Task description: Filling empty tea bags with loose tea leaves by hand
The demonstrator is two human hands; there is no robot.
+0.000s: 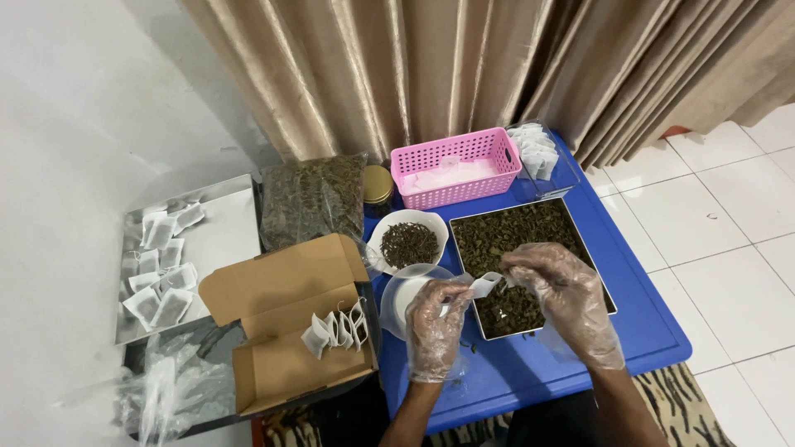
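Note:
Both my hands wear clear plastic gloves. My left hand holds a small white filter bag open over the near corner of a square metal tray full of dark dried leaves. My right hand is pinched at the bag's mouth, fingers closed on a bit of the leaves. A white bowl of dark dried bits stands left of the tray, and a clear plastic cup sits under my left hand.
A low blue table carries a pink basket, a clear box of empty bags, a gold-lidded jar and a big bag of dried leaves. Left: an open cardboard box with filled bags, and a metal tray.

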